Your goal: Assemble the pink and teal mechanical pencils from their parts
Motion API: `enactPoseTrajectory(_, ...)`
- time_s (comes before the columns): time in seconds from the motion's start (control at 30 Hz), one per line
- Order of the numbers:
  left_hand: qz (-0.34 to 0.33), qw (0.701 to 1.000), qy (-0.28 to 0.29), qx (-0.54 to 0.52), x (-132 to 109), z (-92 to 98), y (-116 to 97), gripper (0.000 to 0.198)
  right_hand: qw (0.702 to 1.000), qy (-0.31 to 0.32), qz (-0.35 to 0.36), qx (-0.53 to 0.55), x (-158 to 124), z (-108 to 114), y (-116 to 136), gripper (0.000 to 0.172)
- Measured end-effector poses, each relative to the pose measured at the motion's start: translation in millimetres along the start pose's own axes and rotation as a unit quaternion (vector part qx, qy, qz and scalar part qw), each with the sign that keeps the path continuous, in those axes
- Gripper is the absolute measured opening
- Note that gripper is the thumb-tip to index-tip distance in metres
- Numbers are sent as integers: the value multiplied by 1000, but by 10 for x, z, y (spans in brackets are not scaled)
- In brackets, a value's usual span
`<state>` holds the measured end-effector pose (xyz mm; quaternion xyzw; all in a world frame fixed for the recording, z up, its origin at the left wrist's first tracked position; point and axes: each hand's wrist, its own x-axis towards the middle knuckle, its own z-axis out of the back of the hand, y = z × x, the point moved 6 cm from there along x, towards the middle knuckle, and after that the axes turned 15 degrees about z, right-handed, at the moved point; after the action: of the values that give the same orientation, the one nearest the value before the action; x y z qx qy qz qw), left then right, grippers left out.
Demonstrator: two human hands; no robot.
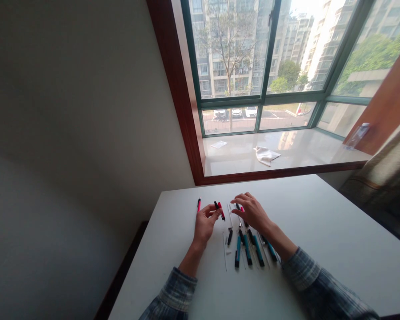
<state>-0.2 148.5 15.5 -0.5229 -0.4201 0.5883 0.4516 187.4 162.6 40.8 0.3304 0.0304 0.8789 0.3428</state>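
Observation:
My left hand (205,226) pinches red-and-black pen parts (221,211) between thumb and fingers, held just above the table. Whether they are joined or separate pieces, I cannot tell. My right hand (253,214) hovers to the right of them, thumb and fingers apart with nothing between them. Beside its fingertips lies a thin white refill (230,216), and a pink-and-black pen part (242,209) is partly hidden under the hand. An assembled-looking red pen (199,204) rests left of my left hand. Closer to me lie several teal-and-black pen barrels (247,251) and a short black pen part (230,237).
The white table (166,231) meets the wall and a brown-framed window ledge. On that ledge lie a crumpled white cloth (266,156), a paper piece (219,145) and a clear bottle (358,135). A curtain (376,173) hangs at the right.

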Motion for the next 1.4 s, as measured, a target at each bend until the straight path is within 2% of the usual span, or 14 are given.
enactPoseTrajectory(0.07,-21,1000,-10,6,-13,13,-40,35,1000,18,-6,-5,-5,-95,-45,20)
enactPoseTrajectory(0.2,-45,999,-1,-1,-41,3,-96,33,999,34,-17,-16,-4,-243,-49,16)
enactPoseTrajectory(0.33,-59,998,-3,7,-51,-2,-120,33,999,36,-29,-23,12,-257,-29,8)
enactPoseTrajectory(0.47,-76,996,-19,44,-64,3,-140,34,998,-17,-45,27,22,-128,-29,10)
enactPoseTrajectory(0.63,-93,989,-41,112,-83,-11,-150,31,984,-104,-70,127,-5,-8,-58,12)
enactPoseTrajectory(0.77,-114,980,-63,150,-89,-17,-149,28,977,-145,-61,143,-5,66,-30,18)
enactPoseTrajectory(0.93,-134,971,-68,186,-93,-33,-150,24,976,-155,-50,144,12,100,7,27)
enactPoseTrajectory(1.03,-140,968,-68,195,-99,-39,-156,23,980,-135,-50,139,12,54,1,30)
enactPoseTrajectory(1.13,-141,967,-67,202,-110,-42,-163,23,978,-118,-51,167,9,-7,0,27)
enactPoseTrajectory(1.27,-138,968,-63,200,-126,-44,-178,23,963,-148,-56,217,1,-8,-4,22)
enactPoseTrajectory(1.4,-136,970,-55,191,-135,-52,-194,24,965,-151,-37,213,10,10,8,18)
